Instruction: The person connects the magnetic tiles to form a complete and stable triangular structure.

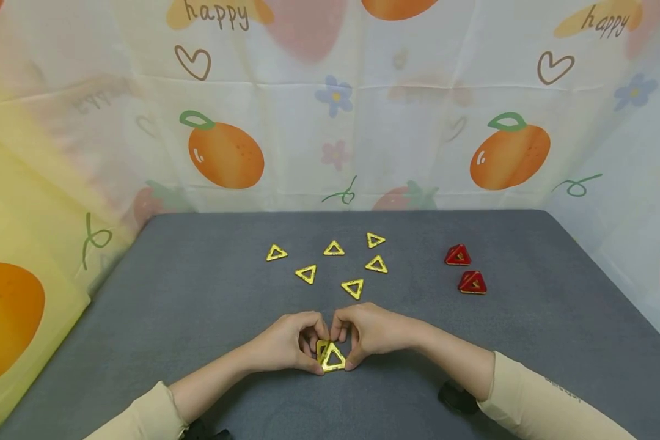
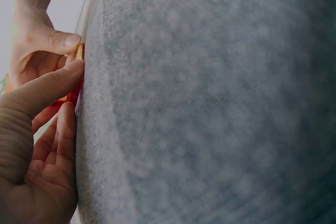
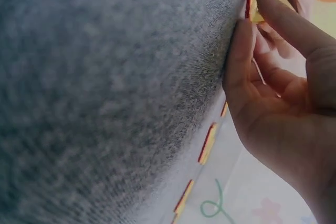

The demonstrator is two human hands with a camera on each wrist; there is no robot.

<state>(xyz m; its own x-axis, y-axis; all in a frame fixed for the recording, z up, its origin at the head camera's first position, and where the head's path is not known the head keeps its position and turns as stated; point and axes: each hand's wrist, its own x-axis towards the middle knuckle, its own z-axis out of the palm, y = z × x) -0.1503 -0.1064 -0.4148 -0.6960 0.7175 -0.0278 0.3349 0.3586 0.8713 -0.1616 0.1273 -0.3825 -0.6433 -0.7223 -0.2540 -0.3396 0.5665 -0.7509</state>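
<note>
Both hands meet low in the middle of the head view, around hollow triangular tiles. The front yellow triangle tile [image 1: 334,367] leans with its point up, and a second yellow triangle tile [image 1: 319,351] stands against its left side. My left hand [image 1: 290,342] pinches them from the left, thumb low at the corner. From the other side my right hand [image 1: 376,333] has its thumb at the front tile's right corner and curled fingers by the top. Red shows on the tile edge [image 2: 80,80] in the left wrist view. Fingers partly hide the tiles' backs.
Several yellow triangles lie flat beyond the hands, among them one tile [image 1: 353,284] closest to the right hand. Two red pyramids [image 1: 458,255] [image 1: 472,283] stand at the right on the dark grey table [image 1: 198,275]. A printed curtain [image 1: 286,110] hangs behind.
</note>
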